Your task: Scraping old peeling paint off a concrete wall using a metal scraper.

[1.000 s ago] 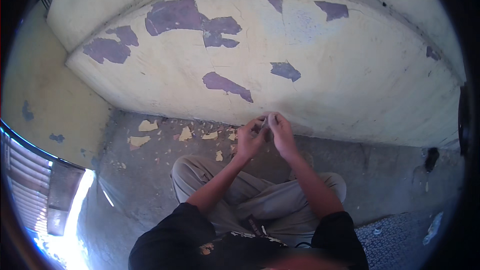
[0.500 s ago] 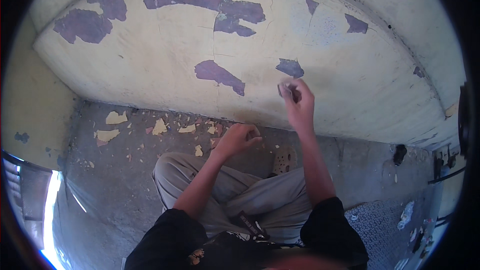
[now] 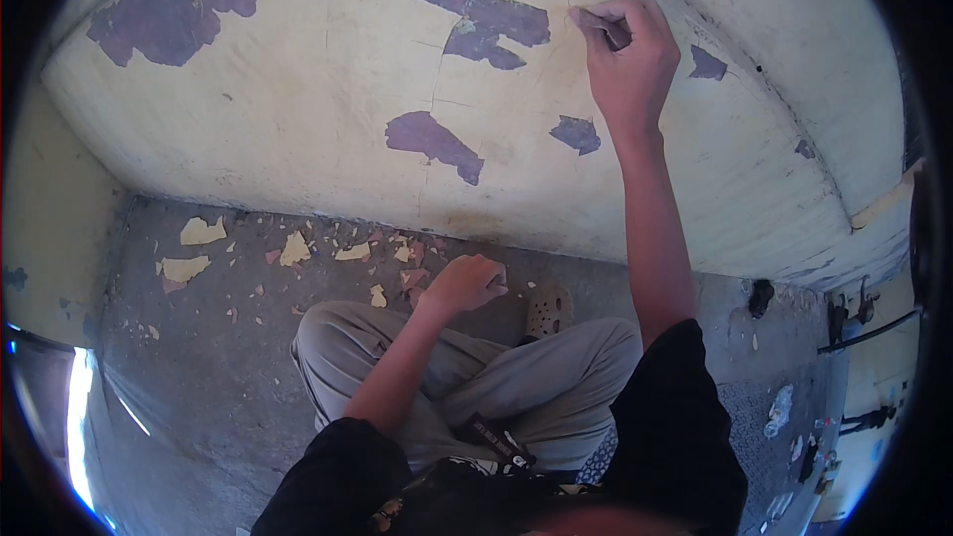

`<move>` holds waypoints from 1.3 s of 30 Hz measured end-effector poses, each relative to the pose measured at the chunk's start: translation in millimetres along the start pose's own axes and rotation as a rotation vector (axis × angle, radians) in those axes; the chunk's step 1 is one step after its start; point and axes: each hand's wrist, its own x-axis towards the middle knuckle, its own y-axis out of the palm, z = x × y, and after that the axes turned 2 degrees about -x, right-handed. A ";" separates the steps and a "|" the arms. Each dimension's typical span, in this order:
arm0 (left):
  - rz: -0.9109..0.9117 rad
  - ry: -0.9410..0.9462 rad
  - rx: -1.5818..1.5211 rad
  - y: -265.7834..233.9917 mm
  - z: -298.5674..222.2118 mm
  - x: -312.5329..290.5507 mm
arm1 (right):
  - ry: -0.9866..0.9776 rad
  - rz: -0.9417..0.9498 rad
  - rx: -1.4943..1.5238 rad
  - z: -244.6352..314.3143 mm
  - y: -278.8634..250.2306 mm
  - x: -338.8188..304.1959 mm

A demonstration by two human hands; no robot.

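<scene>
My right hand (image 3: pixel 638 65) is raised against the upper part of a cream-painted wall (image 3: pixel 328 129), its fingers and thumb pinched together. Something small, thin and dark seems to sit in the pinch, too hidden to name. Left of those fingers, hairline cracks run through the paint beside a bare purple patch (image 3: pixel 501 25). Below the wrist is a smaller bare patch (image 3: pixel 576 135). Low over my crossed legs, my left hand (image 3: pixel 463 284) is loosely curled with its back upward; whatever its fingers hold, if anything, is hidden.
Flaked paint pieces (image 3: pixel 295 249) lie strewn along the wall's foot on the grey floor (image 3: pixel 238 377). A perforated tan shoe (image 3: pixel 549 311) shows beyond my legs. A patterned mat (image 3: pixel 749 417) and scattered litter (image 3: pixel 779 409) are at the right. Another bare patch (image 3: pixel 434 144) marks the wall's middle.
My right hand has moved up the wall and slightly right, away from the small lower patch, still pinched. My left hand has shifted slightly down and left. The view has shifted a little.
</scene>
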 end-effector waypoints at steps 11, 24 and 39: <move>-0.010 -0.029 -0.028 -1.3 2.9 -4.0 | -0.025 -0.087 -0.055 -10.2 7.6 -11.2; 0.064 -0.083 -0.006 5.0 4.6 1.9 | -0.141 -0.155 -0.099 -20.9 6.3 7.3; 0.074 -0.078 0.010 5.8 6.8 -6.0 | -0.126 -0.203 -0.062 -20.4 10.2 -15.9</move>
